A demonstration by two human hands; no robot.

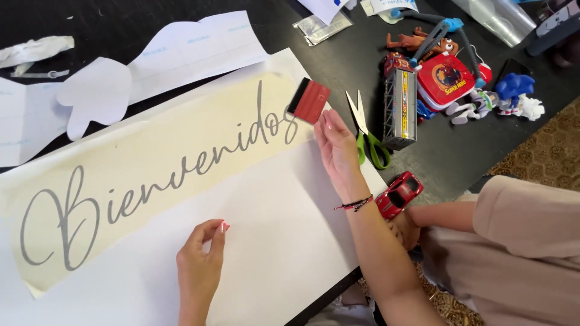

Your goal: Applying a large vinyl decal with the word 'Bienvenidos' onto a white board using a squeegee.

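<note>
Well off to the left of my left hand lie white paper cutouts (121,78) on the dark table (338,60). Just above and to the left of that hand runs the cream transfer strip with grey script lettering (151,157), lying flat on the big white sheet (284,229). My left hand (202,262) rests on the white sheet just below the strip, fingers curled in with the tips pinched together; I cannot tell whether anything thin is between them. To its right, my right hand (338,151) lies open and flat, fingers together, pressing on the right end of the sheet, holding nothing. Just above its fingertips sits a red squeegee with a black edge (309,100), apart from them. Right beside that hand are green-handled scissors (367,134), and near my wrist a red toy car (399,193). Further right, a heap of toys (447,78) and another person's sleeve (519,223).
</note>
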